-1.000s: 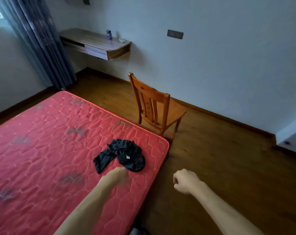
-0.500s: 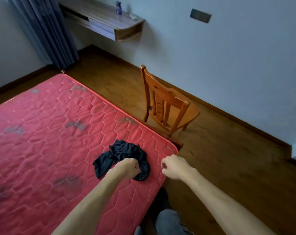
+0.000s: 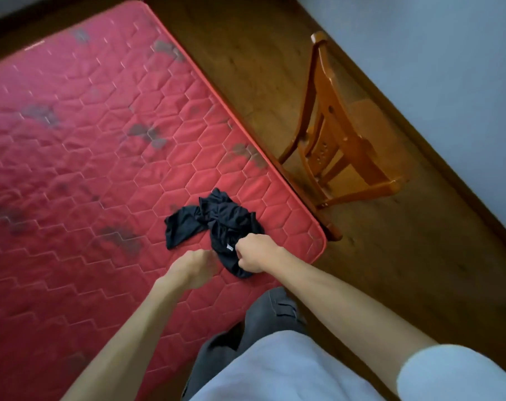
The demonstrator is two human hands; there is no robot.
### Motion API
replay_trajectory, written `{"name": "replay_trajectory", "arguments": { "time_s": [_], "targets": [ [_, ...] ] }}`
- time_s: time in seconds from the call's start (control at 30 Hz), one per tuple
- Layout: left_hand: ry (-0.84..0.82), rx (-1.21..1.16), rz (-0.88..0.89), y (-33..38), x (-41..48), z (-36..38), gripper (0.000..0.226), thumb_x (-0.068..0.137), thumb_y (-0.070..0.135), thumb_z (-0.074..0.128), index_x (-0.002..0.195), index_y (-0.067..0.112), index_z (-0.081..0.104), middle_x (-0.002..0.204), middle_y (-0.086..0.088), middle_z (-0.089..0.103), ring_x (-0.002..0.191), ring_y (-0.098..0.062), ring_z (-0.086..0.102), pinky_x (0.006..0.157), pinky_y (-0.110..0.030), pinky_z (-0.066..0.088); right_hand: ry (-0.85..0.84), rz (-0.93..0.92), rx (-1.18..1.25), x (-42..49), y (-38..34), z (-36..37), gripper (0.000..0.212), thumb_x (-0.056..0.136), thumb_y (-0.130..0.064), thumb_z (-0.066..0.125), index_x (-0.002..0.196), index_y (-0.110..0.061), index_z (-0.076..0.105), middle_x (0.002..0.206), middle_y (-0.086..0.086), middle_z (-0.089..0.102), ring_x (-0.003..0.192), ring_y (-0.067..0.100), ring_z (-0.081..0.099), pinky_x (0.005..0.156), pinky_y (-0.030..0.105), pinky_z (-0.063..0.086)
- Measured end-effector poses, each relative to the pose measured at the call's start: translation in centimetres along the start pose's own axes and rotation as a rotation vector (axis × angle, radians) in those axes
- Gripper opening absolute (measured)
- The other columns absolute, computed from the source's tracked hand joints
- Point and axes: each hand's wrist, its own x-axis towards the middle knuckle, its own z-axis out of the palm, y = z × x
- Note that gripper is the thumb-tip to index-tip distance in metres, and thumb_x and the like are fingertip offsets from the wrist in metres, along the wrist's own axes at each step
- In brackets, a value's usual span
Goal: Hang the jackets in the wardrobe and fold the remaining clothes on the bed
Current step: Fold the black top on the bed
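Black garment point(image 3: 217, 218) lying crumpled near the corner of the bed point(image 3: 101, 140), right hand point(image 3: 256, 253) curling its fingers tight on the garment's near edge by the white label, left hand point(image 3: 192, 267) hovering blurred just beside the cloth, its grip impossible to tell, wooden chair point(image 3: 341, 140) standing just beside the bed.

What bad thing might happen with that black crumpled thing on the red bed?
The black garment lies bunched near the mattress corner, so the right hand gripping it might drag it onto the floor. It is twisted, so it may fold crooked.
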Motion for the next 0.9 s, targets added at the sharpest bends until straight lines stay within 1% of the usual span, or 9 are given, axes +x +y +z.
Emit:
{"name": "replay_trajectory", "arguments": {
  "time_s": [0.1,0.23,0.33,0.5,0.6,0.67,0.73,0.8,0.9],
  "targets": [
    [0.019,-0.208,-0.079,0.0,2.5,0.8,0.028,0.095,0.023,0.046,0.115,0.014,0.064,0.11,-0.008,0.071,0.099,-0.032,0.066,0.083,-0.041,0.054,-0.057,-0.023,-0.015,3.4,0.9,0.2,0.023,0.09,-0.014,0.053,0.108,-0.007,0.066,0.111,0.015,0.067,0.102,0.035,0.063,0.071,0.033,0.041],
    [-0.027,-0.394,-0.107,0.3,7.5,3.3,0.02,0.091,0.022,0.049,0.099,0.014,0.066,0.105,-0.012,0.073,0.097,-0.033,0.066,0.082,-0.044,0.055,-0.144,-0.009,-0.017,8.2,2.7,2.3,0.028,0.093,-0.015,0.05,0.115,-0.01,0.065,0.118,0.014,0.065,0.109,0.034,0.062,0.078,0.034,0.046],
    [-0.002,-0.482,-0.172,-0.5,12.2,6.3,0.031,0.093,0.025,0.049,0.118,0.019,0.067,0.119,-0.008,0.069,0.108,-0.03,0.064,0.089,-0.038,0.052,-0.196,0.037,0.005,12.4,4.7,5.1,0.03,0.093,-0.018,0.051,0.119,-0.012,0.064,0.123,0.014,0.061,0.112,0.034,0.061,0.087,0.037,0.048],
    [-0.039,-0.481,-0.218,-2.3,19.6,11.2,0.042,0.096,0.028,0.051,0.138,0.026,0.057,0.163,-0.013,0.017,0.13,-0.032,0.052,0.101,-0.036,0.046,-0.262,0.187,0.116,19.2,8.2,9.5,0.041,0.096,-0.026,0.05,0.137,-0.022,0.054,0.152,0.019,0.027,0.121,0.037,0.055,0.098,0.039,0.044],
    [-0.039,-0.545,-0.244,-3.3,22.5,12.8,0.043,0.094,0.026,0.057,0.137,0.028,0.059,0.166,-0.011,-0.007,0.125,-0.028,0.058,0.102,-0.033,0.047,-0.281,0.285,0.305,21.7,9.3,11.3,0.05,0.097,-0.032,0.05,0.147,-0.024,0.046,0.165,0.015,-0.005,0.133,0.036,0.047,0.11,0.037,0.039],
    [0.034,-0.667,-0.258,-3.8,23.9,13.3,0.04,0.095,0.019,0.057,0.135,0.02,0.062,0.163,-0.012,0.022,0.113,-0.023,0.065,0.095,-0.021,0.046,-0.27,0.331,0.453,22.8,9.7,12.0,0.051,0.097,-0.03,0.051,0.146,-0.015,0.047,0.165,0.011,0.004,0.138,0.033,0.042,0.113,0.036,0.035],
    [0.166,-0.824,-0.302,-4.0,24.1,12.9,0.031,0.094,0.011,0.057,0.122,0.015,0.071,0.129,-0.004,0.067,0.098,-0.013,0.069,0.079,-0.008,0.045,-0.237,0.376,0.579,23.1,9.9,12.2,0.048,0.095,-0.024,0.052,0.138,-0.003,0.051,0.151,0.016,0.041,0.131,0.032,0.049,0.11,0.038,0.038],
    [0.291,-0.962,-0.329,-3.8,22.9,11.7,0.024,0.093,0.007,0.06,0.105,0.016,0.078,0.103,0.002,0.076,0.092,-0.007,0.07,0.082,-0.013,0.05,-0.204,0.401,0.646,22.4,9.9,11.7,0.049,0.09,-0.021,0.053,0.136,-0.004,0.053,0.128,0.014,0.063,0.119,0.029,0.059,0.105,0.038,0.043],
    [0.333,-1.108,-0.262,-3.1,19.6,8.9,0.02,0.09,0.002,0.065,0.095,0.015,0.079,0.094,0.004,0.077,0.09,-0.003,0.071,0.088,-0.024,0.055,-0.144,0.371,0.659,19.9,9.4,9.2,0.049,0.085,-0.018,0.058,0.134,-0.015,0.059,0.125,0.009,0.068,0.117,0.025,0.063,0.103,0.035,0.047]
  ]
}}
